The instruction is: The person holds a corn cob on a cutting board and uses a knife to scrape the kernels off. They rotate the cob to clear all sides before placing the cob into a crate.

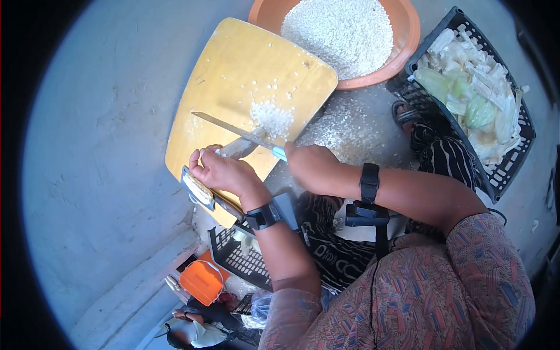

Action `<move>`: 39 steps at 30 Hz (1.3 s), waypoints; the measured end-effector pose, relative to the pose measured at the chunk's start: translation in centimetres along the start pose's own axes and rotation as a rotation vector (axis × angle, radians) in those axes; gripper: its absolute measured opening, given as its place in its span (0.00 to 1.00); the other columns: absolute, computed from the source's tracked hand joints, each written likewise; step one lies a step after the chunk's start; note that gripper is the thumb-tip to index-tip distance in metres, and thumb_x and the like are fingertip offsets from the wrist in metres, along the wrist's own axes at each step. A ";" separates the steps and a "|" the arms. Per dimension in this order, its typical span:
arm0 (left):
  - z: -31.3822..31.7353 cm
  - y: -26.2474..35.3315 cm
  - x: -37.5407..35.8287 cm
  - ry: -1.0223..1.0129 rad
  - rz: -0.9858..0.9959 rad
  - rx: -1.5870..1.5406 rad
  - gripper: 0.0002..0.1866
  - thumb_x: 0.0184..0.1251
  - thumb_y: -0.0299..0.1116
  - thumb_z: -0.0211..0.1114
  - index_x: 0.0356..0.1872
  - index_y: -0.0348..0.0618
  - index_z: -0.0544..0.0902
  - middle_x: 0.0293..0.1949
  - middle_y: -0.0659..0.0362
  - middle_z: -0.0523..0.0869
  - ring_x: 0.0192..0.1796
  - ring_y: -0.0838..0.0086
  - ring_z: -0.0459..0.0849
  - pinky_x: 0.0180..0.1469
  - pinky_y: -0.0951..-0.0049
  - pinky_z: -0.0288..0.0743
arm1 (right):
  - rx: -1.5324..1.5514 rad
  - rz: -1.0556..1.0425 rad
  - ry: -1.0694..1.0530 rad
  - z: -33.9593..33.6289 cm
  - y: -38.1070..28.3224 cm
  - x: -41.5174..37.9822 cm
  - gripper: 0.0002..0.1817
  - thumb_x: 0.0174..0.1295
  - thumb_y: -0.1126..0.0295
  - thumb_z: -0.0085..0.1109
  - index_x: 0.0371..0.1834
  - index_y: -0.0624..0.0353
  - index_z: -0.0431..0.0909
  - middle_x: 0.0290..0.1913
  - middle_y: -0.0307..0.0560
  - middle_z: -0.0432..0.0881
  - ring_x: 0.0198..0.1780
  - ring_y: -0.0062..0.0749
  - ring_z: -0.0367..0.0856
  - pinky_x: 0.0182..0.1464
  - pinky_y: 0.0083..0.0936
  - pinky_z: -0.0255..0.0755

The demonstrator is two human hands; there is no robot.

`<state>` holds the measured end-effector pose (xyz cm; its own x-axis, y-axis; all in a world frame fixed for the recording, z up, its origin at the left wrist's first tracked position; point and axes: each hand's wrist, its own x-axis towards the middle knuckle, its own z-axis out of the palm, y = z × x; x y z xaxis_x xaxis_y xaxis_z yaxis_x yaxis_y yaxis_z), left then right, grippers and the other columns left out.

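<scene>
A: What's at the center of it?

B: A knife (pixel 233 128) and a pale, greyish cob-like piece (pixel 239 149), blurred, both over the yellow table (pixel 233 70). The blade crosses the piece, tip far left.

A: How are they held?

B: The left hand (pixel 224 175) has its fingers curled around the piece's near-left end, likely to steady it and keep the rest exposed. The right hand (pixel 315 168) grips the light blue handle, fingers wrapped round, so the edge can be guided from the right. That's 2 hands working from opposite ends.

A: And just around them?

B: A heap of white kernels (pixel 273 118) sits just beyond the blade. At the table's near-left edge, beside the left hand, a corn cob (pixel 198 188) lies on a flat metal tool, presumably within easy reach.

A: Farther out?

B: A terracotta basin (pixel 411 35) full of kernels stands beyond the table's far-right corner, handy for gathering. To the right, a black crate (pixel 411 87) keeps husks (pixel 469 93) apart from them.
</scene>
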<state>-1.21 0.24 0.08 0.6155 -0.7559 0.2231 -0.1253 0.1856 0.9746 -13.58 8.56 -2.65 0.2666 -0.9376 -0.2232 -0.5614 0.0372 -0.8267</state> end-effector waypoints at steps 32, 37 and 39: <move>-1.8 0.0 0.5 -0.032 -0.129 -0.184 0.11 0.62 0.30 0.52 0.45 0.41 0.66 0.36 0.57 0.71 0.39 0.76 0.70 0.42 0.78 0.66 | 0.106 0.108 0.093 2.1 1.2 3.8 0.11 0.55 0.72 0.51 0.37 0.69 0.71 0.29 0.63 0.78 0.35 0.57 0.79 0.37 0.44 0.71; -1.9 0.2 0.9 -0.084 -0.114 -0.069 0.13 0.62 0.28 0.52 0.47 0.40 0.65 0.38 0.58 0.70 0.41 0.78 0.70 0.44 0.79 0.65 | 0.071 0.077 0.015 -0.2 -1.2 2.0 0.11 0.57 0.71 0.51 0.37 0.69 0.68 0.25 0.62 0.78 0.31 0.57 0.79 0.34 0.45 0.71; -2.2 -0.3 1.4 -0.119 -0.073 -0.035 0.13 0.61 0.26 0.52 0.47 0.40 0.65 0.38 0.59 0.70 0.40 0.78 0.70 0.45 0.80 0.65 | 0.056 -0.010 0.010 -1.0 -1.7 1.1 0.11 0.57 0.71 0.52 0.37 0.69 0.67 0.23 0.60 0.78 0.28 0.57 0.79 0.32 0.45 0.71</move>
<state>1.42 0.53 0.00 0.5255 -0.8367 0.1540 -0.0545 0.1476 0.9875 -13.09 7.13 -0.97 0.2638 -0.9416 -0.2093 -0.5134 0.0466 -0.8569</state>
